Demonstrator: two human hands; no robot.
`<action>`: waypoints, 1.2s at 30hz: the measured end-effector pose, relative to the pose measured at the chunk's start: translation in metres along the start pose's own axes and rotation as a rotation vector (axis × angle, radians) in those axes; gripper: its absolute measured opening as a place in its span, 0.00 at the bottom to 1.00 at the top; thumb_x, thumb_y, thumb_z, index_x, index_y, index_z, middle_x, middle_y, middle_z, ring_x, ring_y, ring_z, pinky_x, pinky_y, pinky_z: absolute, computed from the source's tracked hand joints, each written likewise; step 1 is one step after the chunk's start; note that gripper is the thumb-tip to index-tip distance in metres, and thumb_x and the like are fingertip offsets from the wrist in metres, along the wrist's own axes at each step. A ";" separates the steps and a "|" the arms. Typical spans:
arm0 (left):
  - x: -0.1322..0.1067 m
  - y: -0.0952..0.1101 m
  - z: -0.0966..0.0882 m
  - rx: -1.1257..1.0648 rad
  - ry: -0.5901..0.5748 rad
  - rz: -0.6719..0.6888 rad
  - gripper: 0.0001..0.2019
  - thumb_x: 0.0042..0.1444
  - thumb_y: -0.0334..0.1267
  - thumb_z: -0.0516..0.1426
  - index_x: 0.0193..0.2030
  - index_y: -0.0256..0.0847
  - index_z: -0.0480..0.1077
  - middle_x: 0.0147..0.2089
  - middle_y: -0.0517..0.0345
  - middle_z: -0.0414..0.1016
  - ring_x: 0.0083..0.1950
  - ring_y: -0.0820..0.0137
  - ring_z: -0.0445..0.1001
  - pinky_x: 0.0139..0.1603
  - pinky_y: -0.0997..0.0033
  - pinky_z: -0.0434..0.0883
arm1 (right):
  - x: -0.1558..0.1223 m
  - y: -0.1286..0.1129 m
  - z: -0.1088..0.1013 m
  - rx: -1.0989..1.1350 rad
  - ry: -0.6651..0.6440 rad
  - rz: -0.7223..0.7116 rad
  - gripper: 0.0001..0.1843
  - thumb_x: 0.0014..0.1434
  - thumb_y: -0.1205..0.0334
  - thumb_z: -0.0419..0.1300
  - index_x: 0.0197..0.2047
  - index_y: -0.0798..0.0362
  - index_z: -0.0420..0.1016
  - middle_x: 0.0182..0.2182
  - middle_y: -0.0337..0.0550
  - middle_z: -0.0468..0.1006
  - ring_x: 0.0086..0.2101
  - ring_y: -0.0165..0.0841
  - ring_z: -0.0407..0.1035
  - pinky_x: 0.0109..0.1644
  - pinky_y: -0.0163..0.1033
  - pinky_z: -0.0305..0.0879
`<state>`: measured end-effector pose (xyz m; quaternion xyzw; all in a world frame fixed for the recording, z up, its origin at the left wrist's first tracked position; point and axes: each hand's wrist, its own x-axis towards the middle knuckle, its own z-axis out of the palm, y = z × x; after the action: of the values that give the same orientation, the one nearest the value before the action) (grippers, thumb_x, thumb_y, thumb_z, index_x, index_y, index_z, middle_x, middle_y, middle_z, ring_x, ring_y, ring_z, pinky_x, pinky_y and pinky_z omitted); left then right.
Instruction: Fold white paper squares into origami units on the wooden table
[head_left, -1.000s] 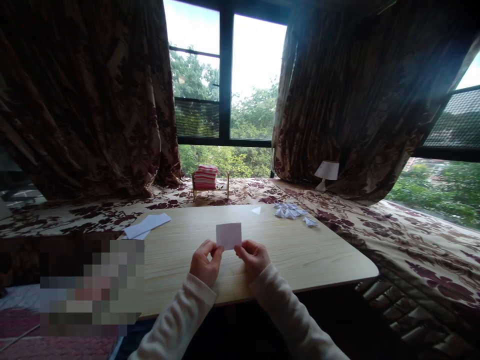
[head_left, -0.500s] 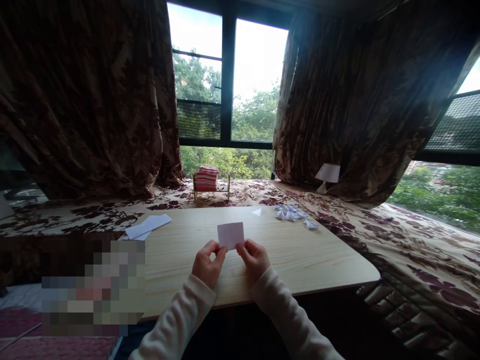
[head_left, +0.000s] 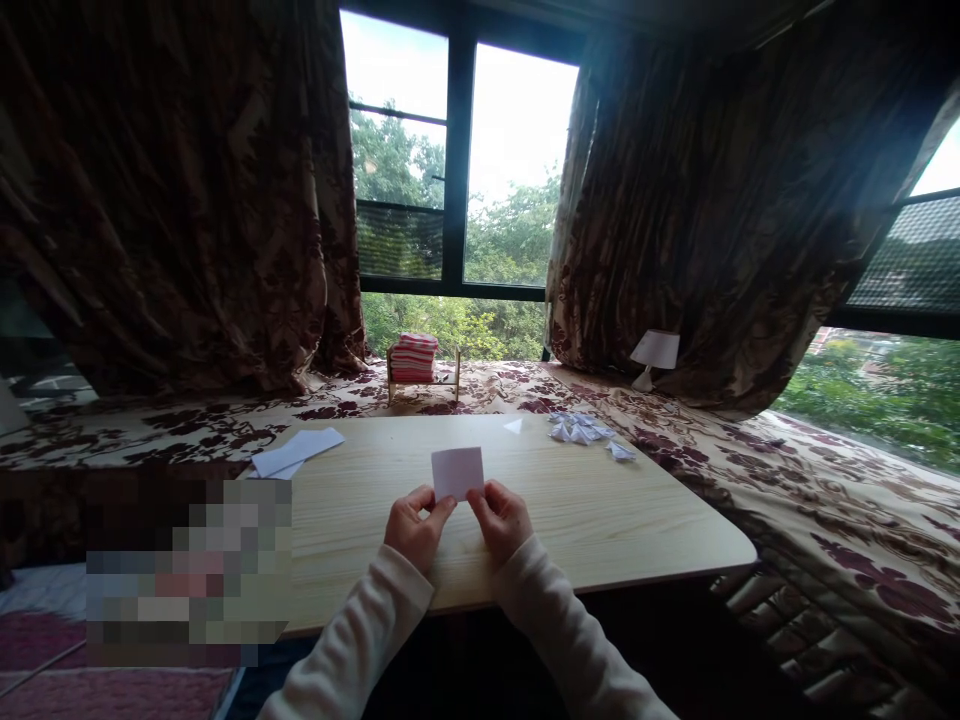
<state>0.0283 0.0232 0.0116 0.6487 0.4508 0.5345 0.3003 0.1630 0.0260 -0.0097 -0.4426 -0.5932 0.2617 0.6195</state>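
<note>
A small white rectangle of paper (head_left: 458, 472) is held up over the near middle of the table. My left hand (head_left: 413, 526) pinches its lower left corner between thumb and fingers. At the lower right corner my right hand (head_left: 504, 519) grips it the same way, thumb in front. Both thumbs lie on the near face; the fingers behind the paper are hidden. On the far right of the table lies a cluster of folded white paper pieces (head_left: 579, 429), with one folded piece (head_left: 620, 452) beside it. A small white paper triangle (head_left: 514, 426) lies near the far edge.
White paper sheets (head_left: 298, 452) lie at the left of the pale wooden table (head_left: 637, 530). Beyond it, a patterned ledge carries a small rack (head_left: 448, 380) with striped folded cloths (head_left: 415, 358) and a white lamp (head_left: 655, 352). A blurred patch covers the lower left.
The paper and my right hand have shifted slightly left. My right hand has come a little closer to my left, and both still grip the paper.
</note>
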 end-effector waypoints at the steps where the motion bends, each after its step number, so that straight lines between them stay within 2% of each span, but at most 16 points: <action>1: 0.001 0.000 -0.001 0.004 0.020 -0.005 0.11 0.47 0.40 0.55 0.19 0.37 0.68 0.18 0.64 0.63 0.25 0.73 0.63 0.29 0.73 0.60 | 0.000 0.001 0.000 0.003 0.014 0.008 0.15 0.50 0.55 0.54 0.18 0.53 0.58 0.16 0.32 0.55 0.20 0.25 0.49 0.23 0.32 0.48; 4: 0.003 0.000 -0.004 -0.005 0.028 0.009 0.12 0.48 0.42 0.53 0.19 0.38 0.67 0.19 0.64 0.63 0.26 0.73 0.62 0.30 0.74 0.60 | 0.001 0.004 0.001 0.018 0.026 0.025 0.16 0.51 0.54 0.53 0.18 0.53 0.58 0.15 0.31 0.55 0.19 0.25 0.49 0.22 0.32 0.48; 9: 0.001 0.005 -0.003 -0.037 -0.065 0.055 0.17 0.51 0.46 0.51 0.17 0.39 0.63 0.18 0.64 0.60 0.25 0.74 0.61 0.29 0.74 0.60 | 0.001 0.005 0.001 0.041 0.025 0.033 0.17 0.50 0.52 0.54 0.18 0.54 0.59 0.15 0.32 0.57 0.19 0.25 0.51 0.22 0.32 0.48; 15: -0.001 0.001 0.001 0.015 -0.095 0.042 0.13 0.49 0.45 0.53 0.24 0.37 0.70 0.22 0.61 0.66 0.28 0.71 0.65 0.31 0.72 0.62 | 0.002 0.003 0.000 0.075 0.000 0.058 0.15 0.49 0.53 0.55 0.19 0.55 0.63 0.15 0.33 0.60 0.19 0.25 0.53 0.22 0.32 0.51; 19: -0.001 0.000 0.001 0.013 -0.104 0.044 0.13 0.49 0.44 0.54 0.23 0.37 0.71 0.22 0.60 0.67 0.27 0.70 0.65 0.31 0.72 0.63 | 0.002 0.000 0.001 0.085 -0.023 0.074 0.15 0.47 0.54 0.57 0.18 0.55 0.63 0.14 0.33 0.59 0.18 0.24 0.52 0.21 0.31 0.50; 22: -0.001 0.002 0.001 0.008 -0.082 0.042 0.14 0.48 0.43 0.53 0.20 0.37 0.71 0.21 0.60 0.66 0.27 0.70 0.65 0.31 0.72 0.63 | 0.001 0.000 0.001 0.075 0.021 0.081 0.15 0.46 0.54 0.57 0.16 0.55 0.64 0.13 0.33 0.60 0.18 0.24 0.52 0.21 0.31 0.50; 26: 0.001 0.000 0.001 0.007 -0.035 0.036 0.13 0.47 0.43 0.54 0.19 0.37 0.71 0.20 0.61 0.65 0.27 0.71 0.65 0.30 0.73 0.63 | 0.003 0.003 -0.001 0.072 0.118 0.106 0.13 0.46 0.54 0.58 0.20 0.56 0.69 0.15 0.36 0.66 0.19 0.27 0.58 0.24 0.33 0.55; 31: 0.006 -0.011 -0.002 0.008 0.095 0.013 0.14 0.49 0.44 0.53 0.20 0.37 0.71 0.19 0.62 0.63 0.25 0.72 0.63 0.29 0.73 0.61 | 0.007 0.009 -0.011 0.084 0.258 0.137 0.15 0.50 0.52 0.54 0.26 0.56 0.72 0.18 0.38 0.67 0.21 0.29 0.60 0.24 0.33 0.57; 33: 0.006 -0.011 -0.001 0.004 0.082 0.031 0.13 0.48 0.44 0.54 0.21 0.38 0.71 0.20 0.62 0.65 0.26 0.72 0.64 0.30 0.73 0.62 | 0.007 0.008 -0.011 0.106 0.206 0.134 0.16 0.49 0.51 0.55 0.28 0.56 0.73 0.19 0.39 0.69 0.22 0.29 0.61 0.25 0.34 0.59; 36: 0.004 -0.005 0.004 -0.007 0.005 0.085 0.13 0.48 0.43 0.54 0.20 0.38 0.71 0.24 0.60 0.68 0.30 0.71 0.67 0.34 0.73 0.64 | 0.005 0.004 -0.005 0.160 0.051 0.123 0.15 0.45 0.52 0.60 0.29 0.57 0.75 0.21 0.41 0.73 0.24 0.31 0.65 0.28 0.35 0.62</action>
<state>0.0314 0.0294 0.0081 0.6648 0.4218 0.5500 0.2786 0.1695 0.0305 -0.0099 -0.4339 -0.5259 0.3344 0.6506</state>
